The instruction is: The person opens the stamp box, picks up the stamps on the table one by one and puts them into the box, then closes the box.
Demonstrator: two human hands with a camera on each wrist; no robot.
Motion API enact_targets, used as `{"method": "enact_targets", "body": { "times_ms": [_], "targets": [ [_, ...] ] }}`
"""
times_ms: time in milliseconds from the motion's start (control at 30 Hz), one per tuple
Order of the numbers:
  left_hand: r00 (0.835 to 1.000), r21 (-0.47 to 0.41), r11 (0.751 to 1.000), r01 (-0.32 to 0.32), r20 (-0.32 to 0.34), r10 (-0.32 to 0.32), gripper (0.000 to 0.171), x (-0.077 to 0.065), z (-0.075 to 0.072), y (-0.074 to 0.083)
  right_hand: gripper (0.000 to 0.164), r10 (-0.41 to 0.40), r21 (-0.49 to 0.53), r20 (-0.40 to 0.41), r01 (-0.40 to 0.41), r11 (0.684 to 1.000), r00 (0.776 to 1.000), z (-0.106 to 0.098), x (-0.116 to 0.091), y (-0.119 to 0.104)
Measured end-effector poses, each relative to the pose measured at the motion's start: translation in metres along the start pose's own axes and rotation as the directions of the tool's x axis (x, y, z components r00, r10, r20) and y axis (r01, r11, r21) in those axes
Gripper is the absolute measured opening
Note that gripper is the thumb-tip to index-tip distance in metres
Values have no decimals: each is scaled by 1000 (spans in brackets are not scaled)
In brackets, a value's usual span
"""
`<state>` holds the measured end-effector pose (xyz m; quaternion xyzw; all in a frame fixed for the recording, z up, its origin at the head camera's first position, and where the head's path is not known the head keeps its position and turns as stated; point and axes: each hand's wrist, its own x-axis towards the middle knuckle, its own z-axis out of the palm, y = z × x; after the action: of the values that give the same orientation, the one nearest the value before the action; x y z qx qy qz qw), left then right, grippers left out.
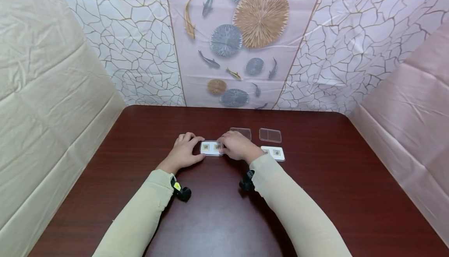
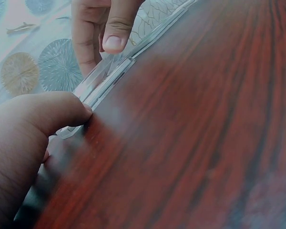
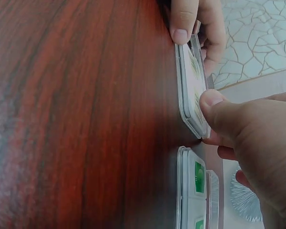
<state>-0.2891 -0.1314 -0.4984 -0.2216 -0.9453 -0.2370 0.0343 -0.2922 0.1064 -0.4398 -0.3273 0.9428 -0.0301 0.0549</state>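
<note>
A flat clear case with a white insert (image 1: 211, 153) and two small gold-toned squares lies on the table between both hands. My left hand (image 1: 183, 152) holds its left end, thumb on the near edge and fingers at the far edge. With thumb and fingers, my right hand (image 1: 237, 146) pinches the right end of a clear lid (image 2: 96, 76). The lid sits slightly tilted over the insert in the left wrist view. In the right wrist view, the right thumb (image 3: 214, 102) presses on the lid's corner, its other fingers partly hidden behind.
A second white-insert case (image 1: 278, 154) lies to the right, partly covered by the right wrist; its small windows look green in the right wrist view. Two clear plastic covers, one (image 1: 242, 132) behind the right hand and another (image 1: 270, 135) further right, lie on the dark red wooden table (image 1: 210, 218).
</note>
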Motion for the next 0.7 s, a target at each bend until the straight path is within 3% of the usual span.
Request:
{"method": "enact_targets", "body": {
  "times_ms": [700],
  "targets": [
    [1000,-8,1000,-11,5,11,54,-1,-3,2,35,-29,-69,-55,25,997,998,6,-5,-3]
  ]
}}
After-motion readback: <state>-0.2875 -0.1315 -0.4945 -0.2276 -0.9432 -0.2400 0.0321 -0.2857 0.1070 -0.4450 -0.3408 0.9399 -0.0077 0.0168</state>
